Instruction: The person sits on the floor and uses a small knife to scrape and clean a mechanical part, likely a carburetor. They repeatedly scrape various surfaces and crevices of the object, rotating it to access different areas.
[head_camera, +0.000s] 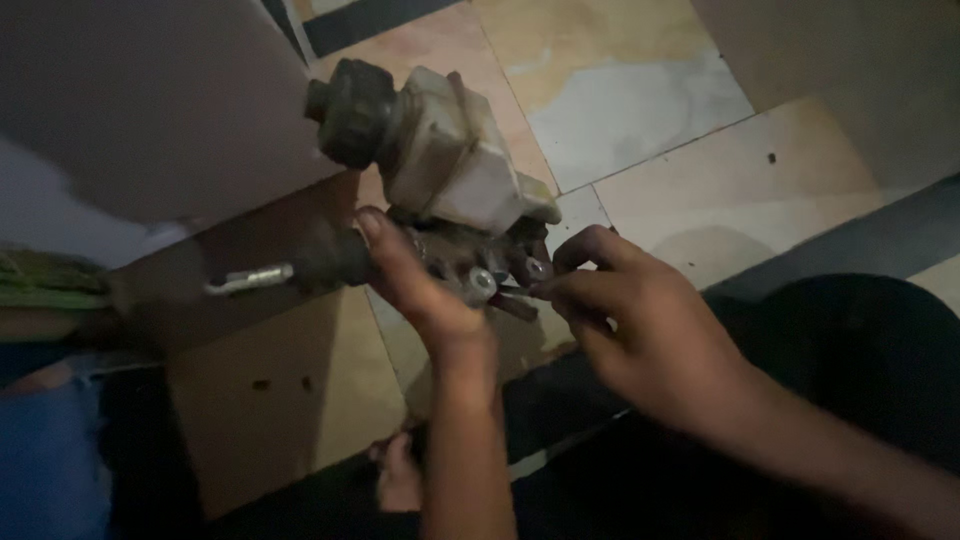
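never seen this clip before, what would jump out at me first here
A grimy metal cylinder part with a whitish plastic reservoir and dark cap sits mid-frame above the tiled floor. The left hand grips it from below, while the right hand pinches something small at its right end.

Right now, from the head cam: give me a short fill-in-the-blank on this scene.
1. The left hand holds the metal cylinder body from ____.
2. The white plastic reservoir has a ____ round cap.
3. The right hand pinches at a small fitting with its ____.

Missing: below; dark; fingertips
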